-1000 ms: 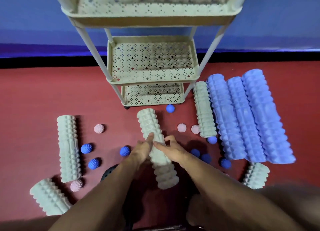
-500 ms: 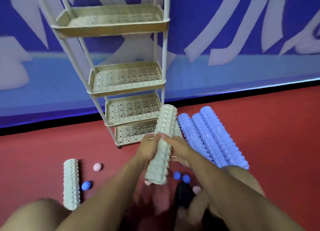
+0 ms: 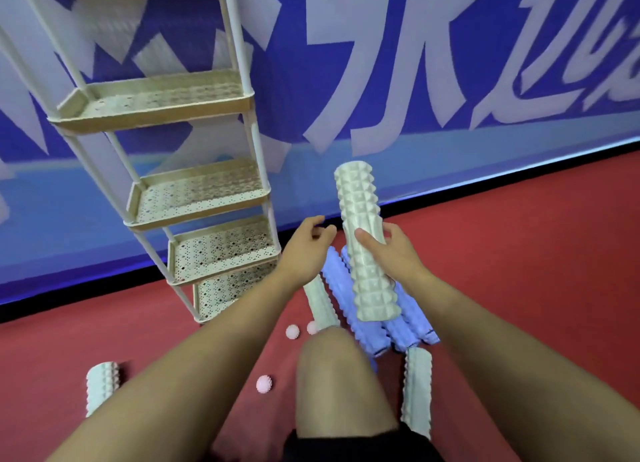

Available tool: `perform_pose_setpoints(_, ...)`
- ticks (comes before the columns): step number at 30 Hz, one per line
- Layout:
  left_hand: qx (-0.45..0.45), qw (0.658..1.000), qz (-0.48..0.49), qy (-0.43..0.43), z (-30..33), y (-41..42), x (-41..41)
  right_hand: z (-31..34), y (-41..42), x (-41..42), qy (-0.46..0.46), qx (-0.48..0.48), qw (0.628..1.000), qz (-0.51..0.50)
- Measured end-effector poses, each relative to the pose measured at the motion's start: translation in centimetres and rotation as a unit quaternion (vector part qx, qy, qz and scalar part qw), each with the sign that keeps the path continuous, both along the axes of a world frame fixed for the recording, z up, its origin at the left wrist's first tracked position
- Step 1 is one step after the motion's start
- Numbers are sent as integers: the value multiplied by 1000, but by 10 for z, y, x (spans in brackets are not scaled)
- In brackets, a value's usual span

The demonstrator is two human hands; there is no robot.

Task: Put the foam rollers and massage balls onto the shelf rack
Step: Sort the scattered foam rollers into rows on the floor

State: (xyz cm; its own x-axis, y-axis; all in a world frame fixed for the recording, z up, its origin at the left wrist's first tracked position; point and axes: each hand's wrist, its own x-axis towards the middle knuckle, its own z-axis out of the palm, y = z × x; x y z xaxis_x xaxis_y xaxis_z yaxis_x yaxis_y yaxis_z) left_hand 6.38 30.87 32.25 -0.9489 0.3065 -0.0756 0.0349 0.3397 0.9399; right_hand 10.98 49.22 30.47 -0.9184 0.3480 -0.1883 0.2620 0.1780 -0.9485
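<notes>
Up in the air, the right hand [image 3: 394,254] holds a pale bumpy foam roller [image 3: 363,240] almost upright, at 3 o'clock from the shelf rack [image 3: 207,191]. The left hand [image 3: 306,245] is just beside it with loose fingers, holding nothing. A knee [image 3: 332,375] hides part of the blue rollers [image 3: 367,326] on the red floor [image 3: 519,254]. Pink balls [image 3: 292,331] lie at 6 o'clock from the rack.

This looks like a gym or sports hall: a red sports floor [image 3: 519,254], a blue banner [image 3: 381,63] with large white lettering along the wall, and foam rollers [image 3: 367,326] and spiky massage balls [image 3: 264,383] scattered about.
</notes>
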Motion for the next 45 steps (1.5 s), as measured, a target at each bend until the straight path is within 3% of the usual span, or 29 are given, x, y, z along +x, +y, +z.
perform_pose_setpoints(5, -106, 992, -71, 10, -48, 29, -3, -102, 79, 35, -126, 95, 987, -38)
perform_pose_setpoints(8, -145, 984, -101, -9, -84, 42, -16, -199, 123, 59, -238, 178, 953, -50)
perform_pose_setpoints(18, -193, 969, -135, -80, -206, 55, -79, -330, 137, 119, -448, 185, 867, -114)
perform_pose_setpoints(20, -191, 968, -137, -90, -229, 53, -83, -341, 131, 124, -418, 178, 871, -186)
perform_pose_setpoints(22, -191, 965, -142, -108, -247, 49, -83, -348, 129, 132, -400, 208, 874, -180)
perform_pose_setpoints(25, -189, 962, -138, -141, -270, 45, -81, -343, 128, 144, -403, 163, 876, -209)
perform_pose_setpoints(28, -205, 954, -136, -171, -288, 42, -76, -338, 119, 145, -364, 175, 893, -196)
perform_pose_setpoints(34, -237, 932, -181, -204, -309, 33, -55, -347, 82, 120, -327, 53, 930, -160)
perform_pose_setpoints(40, -206, 938, -163, -226, -311, 17, -44, -388, 48, 111, -373, -40, 923, -85)
perform_pose_setpoints(45, -190, 945, -133, -231, -307, -19, -44, -373, 22, 108, -331, -16, 939, -95)
